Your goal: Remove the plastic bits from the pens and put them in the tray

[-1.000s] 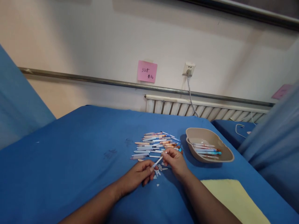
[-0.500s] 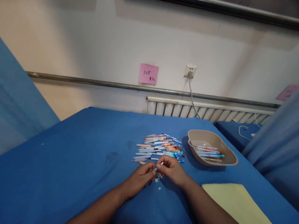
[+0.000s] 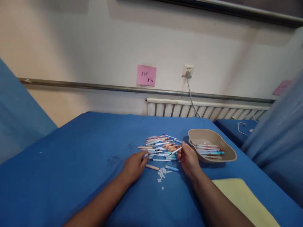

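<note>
My right hand [image 3: 189,160] is closed on a slim white pen refill [image 3: 175,151] with a dark tip, held at the right side of a spread of pen parts. My left hand [image 3: 134,166] pinches a pale blue pen barrel [image 3: 145,155] at the left side; the fingers cover part of it. Between the hands lie several barrels and white refills. Closer to me are an orange pen barrel [image 3: 152,167], a blue barrel piece [image 3: 171,168] and a little heap of small white bits [image 3: 162,173].
A beige tray [image 3: 230,156] holding several pens stands on the right of the blue-covered table [image 3: 78,167]. A yellow cloth [image 3: 239,192] lies at front right. Behind are a radiator [image 3: 176,108], a plugged-in cable [image 3: 193,99] and a pink note [image 3: 146,75].
My hands, earlier together over the white bits, have moved apart. The left went left to the barrel ends; the right went up and right with a refill. The view shifted slightly.
</note>
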Motion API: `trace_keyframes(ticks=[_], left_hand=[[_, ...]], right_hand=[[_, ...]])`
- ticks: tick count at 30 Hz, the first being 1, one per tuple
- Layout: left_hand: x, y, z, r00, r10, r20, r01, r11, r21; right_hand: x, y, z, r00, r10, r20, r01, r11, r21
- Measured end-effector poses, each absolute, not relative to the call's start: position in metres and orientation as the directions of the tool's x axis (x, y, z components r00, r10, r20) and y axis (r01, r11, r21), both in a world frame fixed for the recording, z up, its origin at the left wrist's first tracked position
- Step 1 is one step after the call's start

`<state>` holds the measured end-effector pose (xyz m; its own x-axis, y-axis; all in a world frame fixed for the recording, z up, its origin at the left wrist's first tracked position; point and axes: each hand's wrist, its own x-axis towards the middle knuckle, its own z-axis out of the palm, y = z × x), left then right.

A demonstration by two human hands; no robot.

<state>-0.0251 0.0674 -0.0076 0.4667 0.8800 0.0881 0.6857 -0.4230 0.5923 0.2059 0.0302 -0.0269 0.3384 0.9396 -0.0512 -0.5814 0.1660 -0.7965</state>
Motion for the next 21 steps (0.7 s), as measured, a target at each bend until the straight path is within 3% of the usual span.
trace_keyframes(ticks=[4,14,21], left_hand=[[-0.029,0.086,-0.008,0.595,0.784,0.175,0.682,-0.608,0.405],[-0.037,0.09,-0.022,0.659,0.716,0.233,0.619,-0.691,0.373],[-0.035,0.082,-0.014,0.683,0.698,0.216,0.626,-0.712,0.32]], right_hand=[[0.207,0.027,-0.018,0.299,0.945,-0.135,-0.728,0.135,-0.672],[0.187,0.025,-0.019,0.203,0.965,-0.168,-0.865,0.096,-0.492],[0.188,0.031,-0.035,0.192,0.97,-0.149,-0.812,0.071,-0.58]])
